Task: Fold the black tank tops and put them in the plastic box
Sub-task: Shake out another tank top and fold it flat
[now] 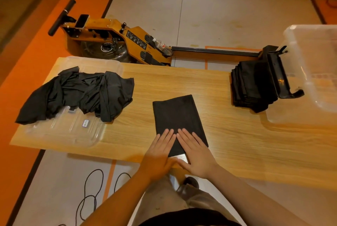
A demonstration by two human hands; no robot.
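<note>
My left hand and right hand lie flat, side by side, with the fingers straight and nothing gripped. The fingers of both hands press on the near end of the folded tank top. The palms rest at the near edge of the tabletop.

The folded tank top is a narrow black rectangle at the middle of the tabletop. It runs away from me, tilted slightly left at its far end.

To my left, a loose pile of tank tops lies crumpled on a clear plastic lid, well apart from my hands.

To my right, a stack of folded tank tops sits at the left side of the plastic box. I cannot tell whether the stack is inside the box or just beside it.

A rowing machine stands on the floor beyond the tabletop.
</note>
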